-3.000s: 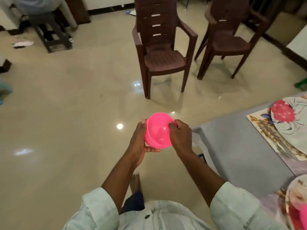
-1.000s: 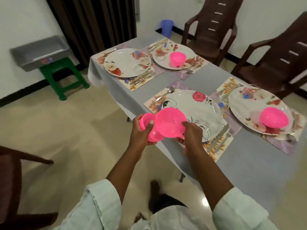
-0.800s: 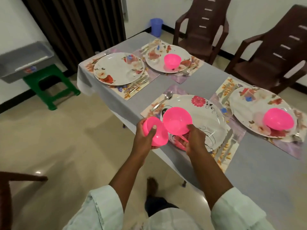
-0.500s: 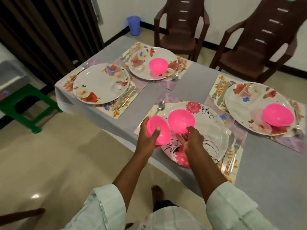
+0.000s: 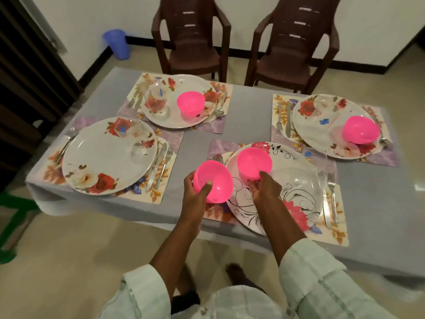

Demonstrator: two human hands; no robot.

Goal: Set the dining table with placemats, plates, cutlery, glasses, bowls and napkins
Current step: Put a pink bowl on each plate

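Over near plate [image 5: 296,192], right bowl [image 5: 254,162], perhaps lower.

We see two brown plastic chairs [image 5: 192,40] [image 5: 296,47] beyond the table, blue bin [image 5: 116,43] by the wall, green stool [image 5: 9,217] far left.

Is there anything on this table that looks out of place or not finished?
Nothing is spilled or damaged. One setting looks unfinished: the near left plate has no pink bowl, while the two far plates each carry one. The left hand holds a spare bowl, and the right hand holds another bowl over the near right plate.
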